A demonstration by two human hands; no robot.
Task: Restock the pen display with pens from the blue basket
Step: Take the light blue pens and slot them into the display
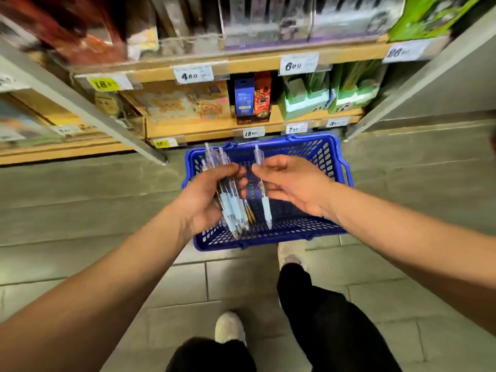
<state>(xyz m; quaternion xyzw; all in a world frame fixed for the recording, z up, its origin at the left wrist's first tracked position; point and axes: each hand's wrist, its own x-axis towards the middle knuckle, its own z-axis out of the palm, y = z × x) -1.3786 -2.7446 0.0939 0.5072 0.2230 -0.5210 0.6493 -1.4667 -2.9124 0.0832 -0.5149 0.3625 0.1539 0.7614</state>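
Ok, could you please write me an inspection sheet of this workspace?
Surface: grey tiled floor; the blue basket stands on it.
Job's things: bundle of pens and single pen, both held over the basket.
Clutter: nothing seen.
Hands: left hand grips the bundle; right hand pinches the single pen.
Cables: nothing seen.
Surroundings: blurred shelves with boxed goods and price tags.

Bare forearms [107, 277], black trousers [330, 326] — pale, fuzzy-looking shoes [230, 327] on both feet
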